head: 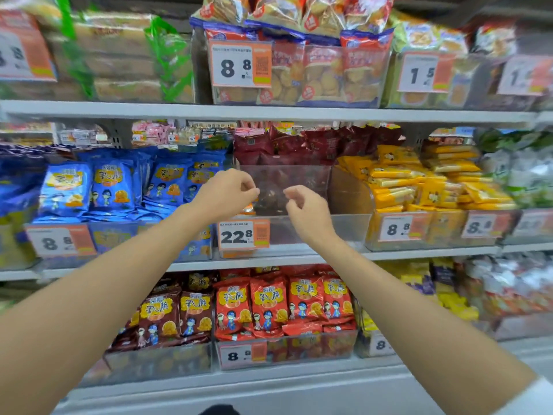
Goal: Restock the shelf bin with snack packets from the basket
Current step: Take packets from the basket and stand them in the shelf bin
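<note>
A clear plastic shelf bin (302,232) stands on the middle shelf behind a "22.8" price tag (244,235). It is nearly bare, with a few dark packets (269,199) low at its back. Dark red snack packets (299,145) are piled behind and above it. My left hand (226,193) hovers over the bin's left front, fingers loosely curled and holding nothing. My right hand (305,206) hovers over the bin's middle, also loosely curled and holding nothing. The two hands are a short gap apart. The basket is out of view.
Blue snack packets (110,187) fill the bin to the left, yellow packets (419,181) the bin to the right. Red and brown packets (269,304) sit on the shelf below. Biscuit bags (323,73) stand on the shelf above. The shelf edge (269,260) runs across in front.
</note>
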A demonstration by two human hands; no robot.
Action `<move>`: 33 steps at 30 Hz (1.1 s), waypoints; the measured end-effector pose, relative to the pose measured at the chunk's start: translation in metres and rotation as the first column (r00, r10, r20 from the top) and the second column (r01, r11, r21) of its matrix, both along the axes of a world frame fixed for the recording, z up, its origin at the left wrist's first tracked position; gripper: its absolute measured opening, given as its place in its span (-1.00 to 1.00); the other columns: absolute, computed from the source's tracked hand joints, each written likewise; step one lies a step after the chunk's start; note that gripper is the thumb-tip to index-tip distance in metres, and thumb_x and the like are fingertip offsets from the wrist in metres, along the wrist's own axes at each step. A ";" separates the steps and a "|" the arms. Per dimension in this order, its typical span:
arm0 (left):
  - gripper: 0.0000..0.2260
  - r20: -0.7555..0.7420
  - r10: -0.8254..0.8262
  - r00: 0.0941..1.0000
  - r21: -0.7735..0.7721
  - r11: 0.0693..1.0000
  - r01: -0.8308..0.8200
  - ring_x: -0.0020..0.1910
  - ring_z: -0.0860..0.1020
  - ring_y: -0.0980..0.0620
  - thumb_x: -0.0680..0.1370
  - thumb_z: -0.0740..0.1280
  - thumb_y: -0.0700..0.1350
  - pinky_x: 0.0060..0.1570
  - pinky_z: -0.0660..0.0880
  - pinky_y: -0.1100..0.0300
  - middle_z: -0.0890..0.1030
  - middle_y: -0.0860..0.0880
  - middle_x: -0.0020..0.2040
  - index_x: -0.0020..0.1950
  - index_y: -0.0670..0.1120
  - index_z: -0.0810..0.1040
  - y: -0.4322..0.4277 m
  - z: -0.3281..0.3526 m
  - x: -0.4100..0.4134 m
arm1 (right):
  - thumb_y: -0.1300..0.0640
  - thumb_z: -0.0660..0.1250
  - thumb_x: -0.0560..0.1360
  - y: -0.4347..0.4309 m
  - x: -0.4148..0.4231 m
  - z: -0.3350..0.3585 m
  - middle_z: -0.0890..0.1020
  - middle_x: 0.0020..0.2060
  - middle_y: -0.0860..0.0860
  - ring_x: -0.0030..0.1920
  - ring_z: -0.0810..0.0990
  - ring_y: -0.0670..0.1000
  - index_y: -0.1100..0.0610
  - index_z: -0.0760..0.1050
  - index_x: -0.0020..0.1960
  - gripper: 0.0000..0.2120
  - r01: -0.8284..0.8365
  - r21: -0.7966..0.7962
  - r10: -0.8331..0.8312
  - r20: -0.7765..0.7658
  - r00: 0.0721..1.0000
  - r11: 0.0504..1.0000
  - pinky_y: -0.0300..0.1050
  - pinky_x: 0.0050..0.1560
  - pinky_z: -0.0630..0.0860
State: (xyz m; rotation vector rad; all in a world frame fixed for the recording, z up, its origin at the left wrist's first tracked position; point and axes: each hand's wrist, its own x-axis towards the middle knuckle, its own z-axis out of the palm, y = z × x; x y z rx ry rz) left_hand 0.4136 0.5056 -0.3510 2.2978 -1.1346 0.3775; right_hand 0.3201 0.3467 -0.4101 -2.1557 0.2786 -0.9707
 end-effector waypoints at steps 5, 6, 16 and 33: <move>-0.83 -0.151 -0.202 0.968 0.038 0.977 0.210 -0.30 0.63 0.01 0.51 0.35 -0.01 -0.27 0.54 0.12 0.63 0.04 -0.38 -0.23 -0.05 0.62 -0.064 -0.043 -0.064 | 0.21 0.29 0.51 -0.036 -0.077 -0.047 0.64 -0.21 -0.06 -0.18 0.57 -0.06 0.09 0.60 -0.01 -0.86 0.176 -0.018 -0.173 0.098 0.980 0.984 -0.15 -0.12 0.49; -0.83 -0.177 -0.243 0.954 0.055 0.965 0.256 -0.31 0.62 0.01 0.51 0.35 -0.01 -0.26 0.54 0.10 0.63 0.04 -0.39 -0.23 -0.05 0.62 -0.080 -0.056 -0.078 | 0.20 0.30 0.50 -0.045 -0.092 -0.060 0.63 -0.25 -0.06 -0.22 0.57 -0.04 0.09 0.60 -0.02 -0.87 0.204 -0.021 -0.203 0.061 0.977 0.979 -0.12 -0.14 0.49; -0.78 -0.609 -0.364 0.704 0.204 0.786 0.583 -0.58 0.42 0.28 0.55 0.36 -0.12 -0.45 0.35 0.34 0.55 0.07 -0.49 -0.28 -0.15 0.60 -0.202 -0.257 -0.193 | 0.13 0.35 0.40 -0.122 -0.245 -0.255 0.62 -0.32 -0.02 -0.18 0.65 0.09 -0.04 0.59 -0.18 -0.91 0.373 0.112 -0.246 -0.575 0.780 0.921 -0.01 -0.10 0.56; -0.78 -0.876 0.082 0.476 0.381 0.722 0.578 -0.35 0.52 -0.01 0.56 0.30 -0.22 -0.39 0.42 0.26 0.62 -0.15 -0.29 -0.27 -0.20 0.60 -0.225 -0.479 -0.249 | 0.15 0.36 0.51 -0.133 -0.376 -0.527 0.45 0.33 0.18 0.27 0.48 0.17 0.17 0.28 0.44 -0.46 0.515 0.119 0.093 -0.993 0.076 0.849 0.05 0.22 0.50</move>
